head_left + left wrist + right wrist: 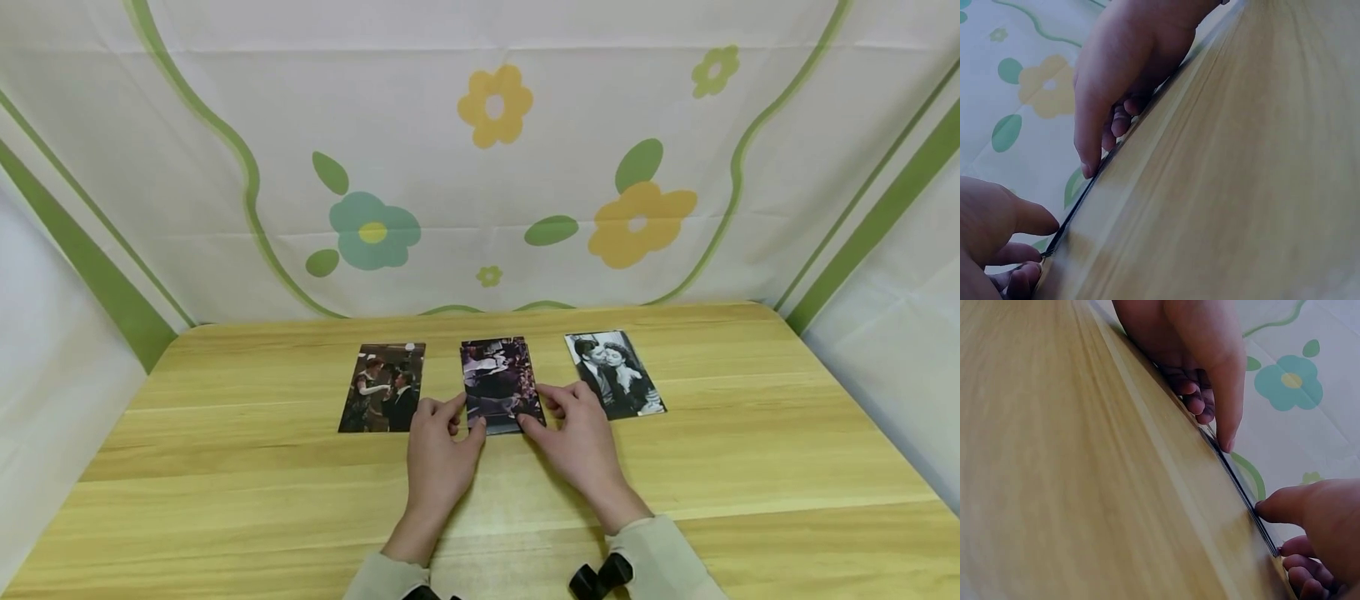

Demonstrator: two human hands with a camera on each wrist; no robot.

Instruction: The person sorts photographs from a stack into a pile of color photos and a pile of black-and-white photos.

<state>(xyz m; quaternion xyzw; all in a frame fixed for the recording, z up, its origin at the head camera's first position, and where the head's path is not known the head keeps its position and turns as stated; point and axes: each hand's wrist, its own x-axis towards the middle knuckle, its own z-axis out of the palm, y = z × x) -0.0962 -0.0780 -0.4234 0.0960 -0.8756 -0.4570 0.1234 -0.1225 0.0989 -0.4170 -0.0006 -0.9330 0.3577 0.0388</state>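
A small stack of photo cards point(498, 379) lies in the middle of the wooden table, its top picture dark with purple tones. My left hand point(442, 446) holds its left side, thumb at the near left corner and index finger along the edge. On the opposite side my right hand point(581, 433) grips it, thumb at the near right corner and fingertips at the right edge. In the right wrist view the stack's edge point(1241, 487) shows thin layers between the hands. The lower cards are mostly hidden.
To the left lies a colour photo card point(384, 387) of two people. A black-and-white photo card point(617, 373) lies slanted at the right, close to my right hand. Behind the wooden table point(225, 483) hangs a white cloth point(420, 108) with printed flowers.
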